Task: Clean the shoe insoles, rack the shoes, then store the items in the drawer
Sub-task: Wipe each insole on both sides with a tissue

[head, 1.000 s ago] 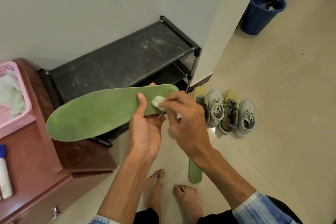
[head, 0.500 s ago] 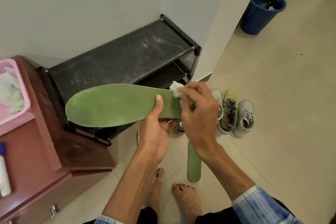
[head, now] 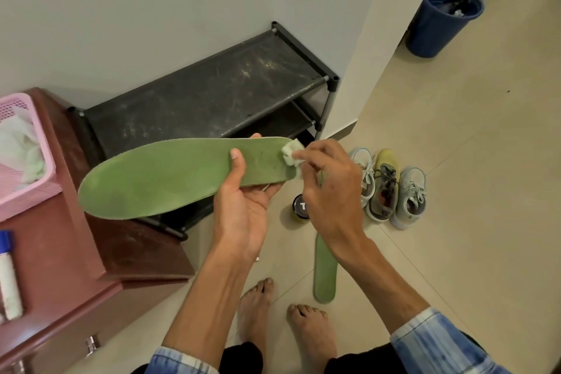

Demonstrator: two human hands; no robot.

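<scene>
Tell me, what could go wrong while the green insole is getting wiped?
1. The left hand holds the green insole toward one end only, so the long free end could wobble or slip out when the right hand rubs hard with the white wipe.
2. The second insole and a small jar sit on the floor close to the bare feet; one step might dirty that insole or knock the jar over.
</scene>
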